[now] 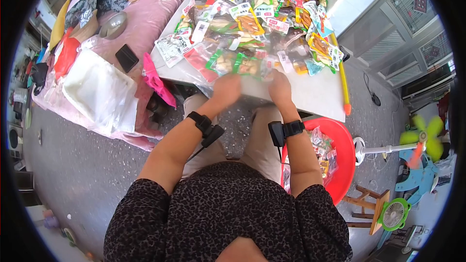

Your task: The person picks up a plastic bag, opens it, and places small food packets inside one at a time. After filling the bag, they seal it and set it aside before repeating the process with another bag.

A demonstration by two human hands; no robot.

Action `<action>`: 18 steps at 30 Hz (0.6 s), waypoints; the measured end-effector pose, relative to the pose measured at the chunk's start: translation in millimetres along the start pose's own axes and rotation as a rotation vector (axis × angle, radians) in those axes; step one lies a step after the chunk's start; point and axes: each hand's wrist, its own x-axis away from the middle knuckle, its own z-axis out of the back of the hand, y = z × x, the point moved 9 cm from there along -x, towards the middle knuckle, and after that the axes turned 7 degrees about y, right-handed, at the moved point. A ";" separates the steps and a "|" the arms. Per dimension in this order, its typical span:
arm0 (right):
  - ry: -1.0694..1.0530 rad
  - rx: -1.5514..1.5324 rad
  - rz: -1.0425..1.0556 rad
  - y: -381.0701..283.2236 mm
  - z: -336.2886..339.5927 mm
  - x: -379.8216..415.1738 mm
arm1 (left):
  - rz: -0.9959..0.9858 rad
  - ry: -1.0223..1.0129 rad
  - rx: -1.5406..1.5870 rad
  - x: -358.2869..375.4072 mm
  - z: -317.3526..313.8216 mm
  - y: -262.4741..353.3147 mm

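Note:
A clear plastic bag (264, 69) with green-edged snack packets (247, 65) in or under it lies at the near edge of the white table (310, 96). My left hand (227, 89) is closed at the bag's near left side, slightly blurred. At its near right side my right hand (280, 87) is closed in a fist-like pinch. The fingertips of both hands are mostly hidden. Just left of the bag is a red-and-clear packet (201, 63). Beyond the hands spreads a big heap of small sealed snack packets (250, 22).
A red basin (345, 153) of packets stands on the floor by my right leg. On the pink-covered bed (145, 24) to the left are a white tray (80, 80) and a phone (126, 58). A yellow stick (345, 85) runs along the table's right edge; a fan (422, 138) stands further right.

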 end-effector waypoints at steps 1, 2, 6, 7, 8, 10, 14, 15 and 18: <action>0.043 0.038 0.036 -3.1 4.1 -2.7 | -0.003 0.012 0.010 -0.2 1.4 0.3; 0.084 0.075 0.073 -7.5 7.5 -4.4 | -0.005 0.023 0.018 0.3 2.5 -0.2; 0.194 0.154 0.244 -39.8 18.8 -11.7 | 0.008 0.022 0.005 0.9 0.3 -3.1; 0.195 0.127 0.296 -46.5 21.0 -13.0 | 0.013 0.014 0.002 0.3 -0.1 -3.1; 0.195 0.101 0.347 -52.7 23.5 -13.4 | 0.018 0.006 0.000 0.4 -0.2 -3.2; 0.185 -0.106 0.363 -54.2 27.8 -13.5 | 0.036 -0.011 0.025 -0.3 0.9 -3.0; 0.156 -0.676 -0.004 -30.0 46.4 -9.8 | 0.150 -0.101 0.044 -0.6 0.0 -3.6; 0.153 -0.778 -0.152 -22.1 48.3 -3.7 | 0.162 -0.094 0.059 -0.2 0.8 -3.5; -0.005 -1.248 -0.629 12.7 26.6 21.1 | 0.198 -0.069 0.111 1.7 5.1 2.5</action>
